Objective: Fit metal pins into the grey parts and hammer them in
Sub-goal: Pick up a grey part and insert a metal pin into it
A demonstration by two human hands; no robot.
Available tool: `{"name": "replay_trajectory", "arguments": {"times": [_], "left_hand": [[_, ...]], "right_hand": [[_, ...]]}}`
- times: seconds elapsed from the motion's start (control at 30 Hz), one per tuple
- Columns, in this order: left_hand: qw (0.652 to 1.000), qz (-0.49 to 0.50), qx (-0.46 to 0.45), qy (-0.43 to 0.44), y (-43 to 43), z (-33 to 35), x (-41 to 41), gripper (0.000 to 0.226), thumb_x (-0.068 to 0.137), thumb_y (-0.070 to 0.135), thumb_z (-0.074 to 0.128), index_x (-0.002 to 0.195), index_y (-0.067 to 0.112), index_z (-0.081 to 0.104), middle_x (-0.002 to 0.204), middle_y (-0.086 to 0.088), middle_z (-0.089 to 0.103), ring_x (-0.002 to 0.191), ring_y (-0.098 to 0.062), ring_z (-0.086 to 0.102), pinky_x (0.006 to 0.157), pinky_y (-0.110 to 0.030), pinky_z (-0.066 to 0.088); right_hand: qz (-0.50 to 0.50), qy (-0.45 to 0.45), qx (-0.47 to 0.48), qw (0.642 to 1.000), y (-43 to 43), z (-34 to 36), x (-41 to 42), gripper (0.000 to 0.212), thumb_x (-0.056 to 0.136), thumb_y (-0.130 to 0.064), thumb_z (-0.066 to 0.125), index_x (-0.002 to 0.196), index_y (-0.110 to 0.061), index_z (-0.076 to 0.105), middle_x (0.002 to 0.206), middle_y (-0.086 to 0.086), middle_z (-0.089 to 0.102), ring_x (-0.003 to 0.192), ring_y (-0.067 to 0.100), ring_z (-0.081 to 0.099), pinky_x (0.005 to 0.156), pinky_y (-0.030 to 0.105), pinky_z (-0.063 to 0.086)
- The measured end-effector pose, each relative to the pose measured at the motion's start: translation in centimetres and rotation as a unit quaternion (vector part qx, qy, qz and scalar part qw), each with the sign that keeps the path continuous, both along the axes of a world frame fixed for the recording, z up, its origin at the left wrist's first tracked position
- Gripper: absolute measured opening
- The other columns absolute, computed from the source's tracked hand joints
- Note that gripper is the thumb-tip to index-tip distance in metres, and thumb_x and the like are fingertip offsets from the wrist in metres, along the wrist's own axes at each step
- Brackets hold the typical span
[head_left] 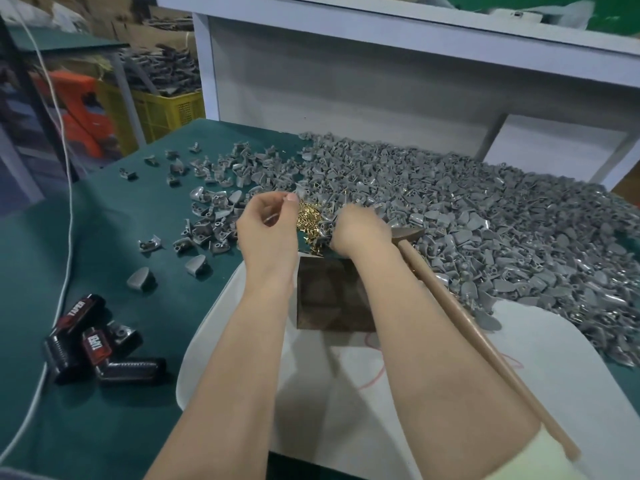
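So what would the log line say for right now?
step: fetching pin | left hand: holds grey part | right hand: fingertips in brass pins, grasp hidden | hammer: lying unheld

Green-covered table (104,237) bears a heap of grey parts (485,209), brass pins (308,220) (small pile) and a white sheet (554,358)

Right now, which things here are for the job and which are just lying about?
For the job: grey parts, gold pins, hammer, dark block.
Lying about: black TAPER boxes, white cable, yellow crate.
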State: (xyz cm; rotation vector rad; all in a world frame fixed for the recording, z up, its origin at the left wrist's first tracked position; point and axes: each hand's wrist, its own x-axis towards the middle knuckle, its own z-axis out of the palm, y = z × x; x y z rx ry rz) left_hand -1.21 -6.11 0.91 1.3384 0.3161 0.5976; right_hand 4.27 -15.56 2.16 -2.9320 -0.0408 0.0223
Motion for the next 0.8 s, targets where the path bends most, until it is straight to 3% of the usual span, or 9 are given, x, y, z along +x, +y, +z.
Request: {"name": "replay_trajectory", "arguments": {"times": [0.1, 0.17, 0.53, 0.67, 0.73, 0.8], "left_hand": [[1.000, -0.015, 0.004, 0.001, -0.1, 0.0, -0.1, 0.015, 0.090, 0.020, 0.064, 0.076, 0.025, 0.061, 0.078, 0.008, 0.064, 0.066, 0.009, 0.055, 0.061, -0.001, 0.040], [1.000, -0.023, 0.009, 0.001, -0.2, -0.1, 0.0, 0.016, 0.089, 0.019, 0.064, 0.075, 0.026, 0.061, 0.078, 0.008, 0.065, 0.066, 0.010, 0.056, 0.062, -0.001, 0.040], [0.998, -0.059, 0.028, 0.008, -0.2, -0.2, -0.1, 0.017, 0.088, 0.015, 0.065, 0.075, 0.025, 0.062, 0.077, 0.004, 0.064, 0.076, -0.008, 0.058, 0.077, -0.021, 0.044], [0.981, -0.107, 0.160, 0.013, -0.4, -0.1, -0.4, 0.008, 0.087, 0.017, 0.066, 0.080, 0.020, 0.063, 0.077, 0.006, 0.065, 0.075, -0.009, 0.059, 0.076, -0.023, 0.045], [0.956, -0.152, 0.249, 0.019, -0.8, 0.1, -0.7, 0.005, 0.086, 0.021, 0.068, 0.082, 0.021, 0.065, 0.079, 0.006, 0.068, 0.079, -0.010, 0.063, 0.079, -0.027, 0.049], [0.921, -0.199, 0.332, 0.032, -1.6, 0.2, -1.2, 0.007, 0.084, 0.025, 0.069, 0.080, 0.026, 0.064, 0.080, 0.009, 0.067, 0.082, -0.011, 0.062, 0.084, -0.031, 0.050]], "right_hand": [[-0.011, 0.011, -0.026, 1.000, 0.7, -0.4, 0.4, 0.035, 0.085, -0.011, 0.054, 0.120, -0.010, 0.055, 0.121, 0.011, 0.059, 0.111, 0.031, 0.056, 0.085, 0.038, 0.043], [-0.018, 0.014, -0.030, 0.999, 1.0, -0.7, 0.4, 0.033, 0.086, -0.012, 0.054, 0.118, -0.011, 0.056, 0.122, 0.010, 0.059, 0.112, 0.030, 0.056, 0.087, 0.038, 0.042], [-0.017, 0.016, -0.024, 0.999, 0.9, -0.6, 0.6, 0.029, 0.086, -0.012, 0.054, 0.115, -0.010, 0.058, 0.121, 0.010, 0.059, 0.112, 0.030, 0.056, 0.080, 0.034, 0.039], [-0.024, -0.070, 0.132, 0.988, -1.8, 0.9, 0.0, 0.012, 0.091, -0.013, 0.056, 0.097, -0.007, 0.064, 0.097, 0.008, 0.066, 0.089, 0.024, 0.062, 0.075, 0.028, 0.045], [-0.024, -0.096, 0.257, 0.961, -4.1, 1.8, -1.5, 0.005, 0.090, -0.014, 0.060, 0.087, -0.015, 0.063, 0.085, -0.002, 0.063, 0.082, 0.016, 0.059, 0.078, 0.029, 0.047], [-0.023, -0.087, 0.370, 0.925, -6.1, 2.2, -3.6, 0.010, 0.089, -0.008, 0.062, 0.085, -0.017, 0.063, 0.082, -0.002, 0.063, 0.082, 0.015, 0.060, 0.075, 0.027, 0.049]]}}
